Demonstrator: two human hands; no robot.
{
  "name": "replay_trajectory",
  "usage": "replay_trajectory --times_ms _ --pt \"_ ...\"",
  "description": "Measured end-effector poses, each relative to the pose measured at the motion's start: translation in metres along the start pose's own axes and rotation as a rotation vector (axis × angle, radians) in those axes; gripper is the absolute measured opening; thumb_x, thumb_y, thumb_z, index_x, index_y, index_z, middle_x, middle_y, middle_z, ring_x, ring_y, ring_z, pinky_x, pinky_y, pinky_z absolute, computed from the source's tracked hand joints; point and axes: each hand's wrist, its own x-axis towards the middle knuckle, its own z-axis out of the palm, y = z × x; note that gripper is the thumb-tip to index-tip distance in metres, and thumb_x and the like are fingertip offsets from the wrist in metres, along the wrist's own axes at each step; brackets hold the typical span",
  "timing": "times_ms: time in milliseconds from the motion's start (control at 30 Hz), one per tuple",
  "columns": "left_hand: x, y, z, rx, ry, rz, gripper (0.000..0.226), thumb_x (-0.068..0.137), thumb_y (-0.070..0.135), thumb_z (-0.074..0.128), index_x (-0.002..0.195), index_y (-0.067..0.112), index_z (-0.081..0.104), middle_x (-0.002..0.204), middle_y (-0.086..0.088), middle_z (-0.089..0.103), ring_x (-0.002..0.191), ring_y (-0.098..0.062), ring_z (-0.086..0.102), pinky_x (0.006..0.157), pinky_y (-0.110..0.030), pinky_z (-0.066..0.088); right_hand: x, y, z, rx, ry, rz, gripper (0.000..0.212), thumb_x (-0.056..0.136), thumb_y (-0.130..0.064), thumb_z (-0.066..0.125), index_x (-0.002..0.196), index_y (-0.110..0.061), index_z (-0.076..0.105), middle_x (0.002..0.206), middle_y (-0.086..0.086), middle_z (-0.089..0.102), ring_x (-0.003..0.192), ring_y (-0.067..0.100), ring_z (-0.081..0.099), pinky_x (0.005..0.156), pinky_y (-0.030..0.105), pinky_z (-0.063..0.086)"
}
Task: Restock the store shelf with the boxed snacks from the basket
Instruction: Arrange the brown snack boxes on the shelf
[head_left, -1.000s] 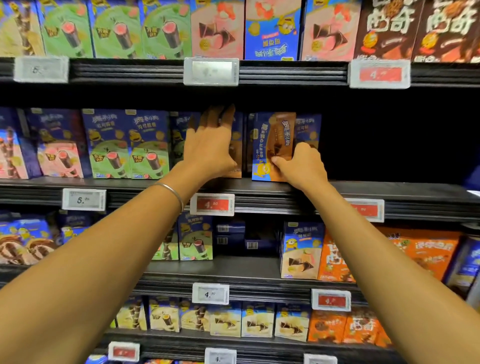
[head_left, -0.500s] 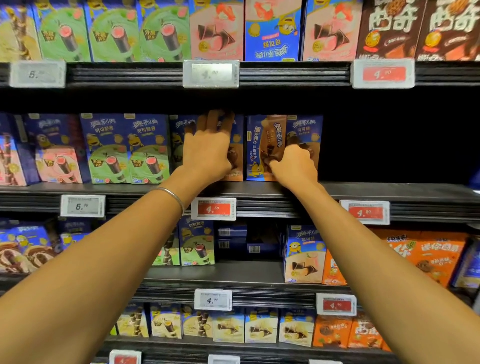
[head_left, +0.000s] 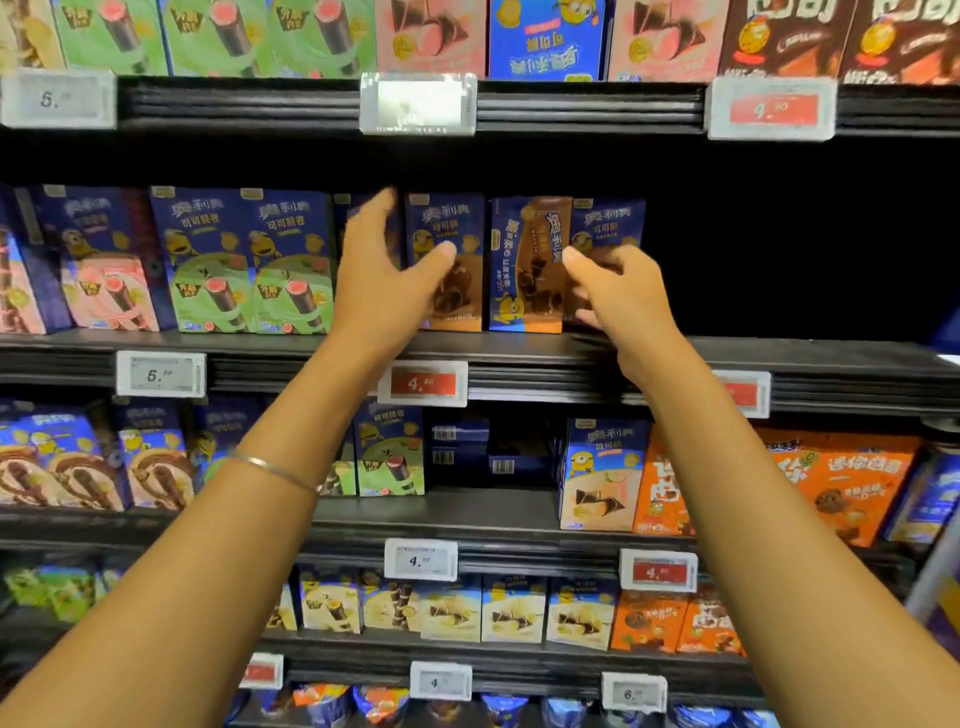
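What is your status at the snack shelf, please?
Left hand open, right hand open, neither gripping. Brown snack boxes upright on shelf, one turned side-on. Nothing in the way visible.

Both arms raised forward, left hand (head_left: 384, 280) fingers spread, right hand (head_left: 618, 296) loosely curled

shelf (head_left: 779, 356) black | standing on it, left to right: pink box (head_left: 106, 291); green boxes (head_left: 244, 270); brown boxes (head_left: 524, 260)

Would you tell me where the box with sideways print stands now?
Head view, centre: the box stands on the dark shelf between two chocolate boxes, left of the right hand.
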Motion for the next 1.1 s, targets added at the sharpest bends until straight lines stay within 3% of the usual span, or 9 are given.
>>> replay_trajectory --times_ms 133,267,367,500,667,767,867,967,1100 --pt "-0.062 -0.002 -0.020 -0.401 0.033 -0.185 0.046 0.104 0.025 0.063 0.149 0.024 0.050 0.144 0.003 0.061 0.130 -0.009 0.062 0.108 -0.037 0.054 -0.056 -0.019 -0.013 0.294 -0.131 0.062 0.022 0.093 -0.048 0.062 0.109 -0.033 0.065 0.115 -0.006 0.072 0.104 0.007 0.071 0.087 0.032 0.061" --pt "-0.147 -0.032 -0.039 -0.591 0.050 -0.301 0.042 0.100 0.041 0.056 0.138 0.024 0.058 0.133 -0.001 0.072 0.122 -0.019 0.070 0.088 -0.031 0.059 -0.135 0.002 -0.033 0.526 -0.261 0.176 0.036 0.098 -0.044 0.055 0.122 -0.018 0.062 0.120 0.006 0.073 0.113 0.022 0.070 0.089 0.036 0.060" --pt "-0.243 -0.081 -0.043 -0.560 0.005 -0.493 0.037 0.103 0.043 0.051 0.131 0.023 0.062 0.121 -0.005 0.076 0.106 -0.023 0.074 0.075 -0.028 0.060 -0.209 0.047 -0.039 0.556 -0.262 0.446 0.035 0.102 -0.043 0.051 0.119 -0.014 0.062 0.117 0.011 0.074 0.111 0.027 0.071 0.084 0.036 0.059" --pt "-0.379 -0.161 -0.052 -0.431 -0.061 -1.006 0.026 0.110 0.034 0.046 0.120 0.022 0.067 0.126 -0.019 0.073 0.089 -0.019 0.072 0.067 -0.032 0.052 -0.328 0.129 -0.031 0.333 -0.182 0.884 0.028 0.103 -0.038 0.049 0.110 -0.016 0.064 0.106 0.005 0.074 0.102 0.023 0.072 0.086 0.037 0.055" --pt "-0.519 -0.239 -0.080 -0.176 -0.267 -1.489 0.037 0.113 0.035 0.042 0.129 0.007 0.061 0.126 -0.016 0.071 0.084 -0.018 0.069 0.053 -0.023 0.047 -0.501 0.218 -0.011 0.154 -0.108 1.354 0.024 0.102 -0.042 0.051 0.101 -0.023 0.065 0.109 0.003 0.074 0.097 0.019 0.070 0.083 0.035 0.050" --pt "-0.584 -0.264 -0.092 -0.119 -0.373 -1.643 0.033 0.113 0.037 0.043 0.125 0.012 0.061 0.118 -0.015 0.068 0.081 -0.021 0.065 0.062 -0.029 0.045 -0.590 0.249 -0.001 0.195 -0.040 1.567 0.027 0.103 -0.043 0.048 0.093 -0.021 0.060 0.083 -0.003 0.071 0.075 0.017 0.061 0.068 0.028 0.043" --pt "-0.643 -0.293 -0.090 -0.062 -0.450 -1.693 0.028 0.113 0.036 0.043 0.117 0.015 0.062 0.114 -0.013 0.065 0.080 -0.019 0.062 0.071 -0.033 0.045 -0.657 0.285 0.002 0.193 0.044 1.666 0.030 0.102 -0.042 0.050 0.085 -0.021 0.062 0.084 -0.001 0.066 0.073 0.016 0.060 0.069 0.029 0.044" --pt "-0.705 -0.332 -0.077 -0.063 -0.461 -1.765 0.046 0.112 0.041 0.041 0.141 0.008 0.055 0.113 -0.009 0.063 0.080 -0.018 0.061 0.068 -0.031 0.047 -0.714 0.338 0.007 0.267 0.119 1.761 0.026 0.102 -0.037 0.051 0.087 -0.016 0.058 0.085 0.004 0.061 0.073 0.018 0.058 0.070 0.031 0.045" --pt "-0.788 -0.399 -0.042 -0.158 -0.360 -1.915 0.057 0.110 0.049 0.043 0.151 0.009 0.049 0.107 -0.009 0.064 0.083 -0.019 0.060 0.070 -0.034 0.049 -0.771 0.439 0.024 0.429 0.282 1.832 0.027 0.099 -0.025 0.053 0.077 -0.009 0.054 0.076 0.007 0.043 0.064 0.018 0.041 0.064 0.028 0.035"
